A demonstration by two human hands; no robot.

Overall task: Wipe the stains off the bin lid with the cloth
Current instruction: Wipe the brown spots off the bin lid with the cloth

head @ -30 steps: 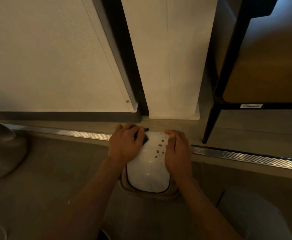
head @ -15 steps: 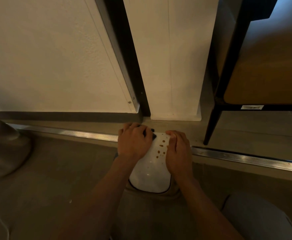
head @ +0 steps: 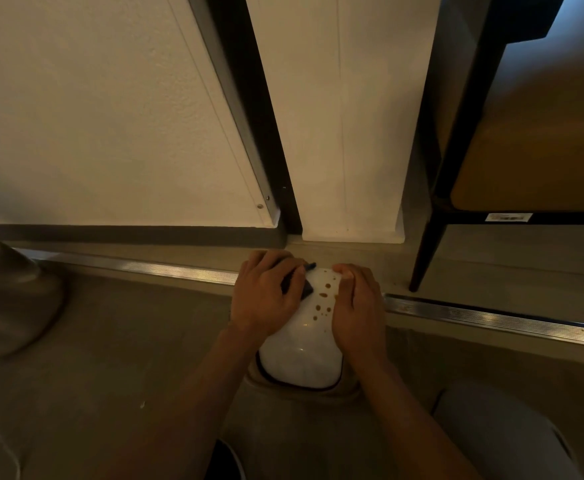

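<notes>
A small bin with a glossy white lid (head: 301,362) stands on the floor below me. Several brown stains (head: 322,299) dot the far part of the lid. My left hand (head: 266,296) lies on the lid's far left side and grips a dark cloth (head: 306,287), most of it hidden under the fingers. My right hand (head: 358,306) rests on the lid's right edge with its fingers curled over the rim, just right of the stains.
A metal floor track (head: 491,315) runs across behind the bin. Beyond it rise a white wall and a dark door frame (head: 249,116). A black chair leg (head: 429,251) stands to the right. A rounded grey object (head: 10,299) sits at the left.
My left hand has slid a little to the right on the lid, and more of the dark cloth shows beside the stains. The right hand has stayed on the lid's edge.
</notes>
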